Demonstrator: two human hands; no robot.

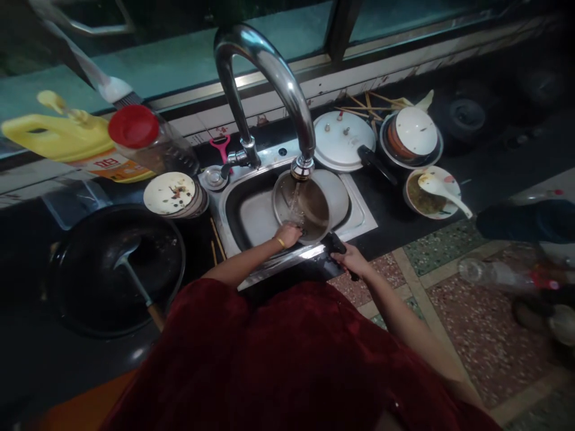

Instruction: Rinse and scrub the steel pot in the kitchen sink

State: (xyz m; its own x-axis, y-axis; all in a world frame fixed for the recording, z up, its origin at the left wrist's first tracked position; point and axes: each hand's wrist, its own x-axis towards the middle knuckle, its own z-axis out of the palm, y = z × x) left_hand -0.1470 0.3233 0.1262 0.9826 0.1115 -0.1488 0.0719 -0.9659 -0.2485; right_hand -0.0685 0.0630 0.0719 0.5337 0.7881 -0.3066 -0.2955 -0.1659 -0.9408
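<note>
Steel pot [309,206] under tap, right hand [351,259] gripping handle, left hand [288,233] inside rim

Blurred bottle [503,274]; wok [117,269] rim in shadow

Pan [302,206]: grey metal, black handle [338,248]. Sink [251,209] and tap [269,66]: bright silver. Worktop [489,161]: black. Jug [67,140]: yellow, orange-and-white label. Bottle [153,143]: clear, red cap. Wok [117,269]: black. Peeler [221,146]: pink. Lid [344,140]: white. Floor [476,323]: speckled red and green panels, cream borders. Garment [278,359]: dark red. Bangle [281,242]: gold.
</note>
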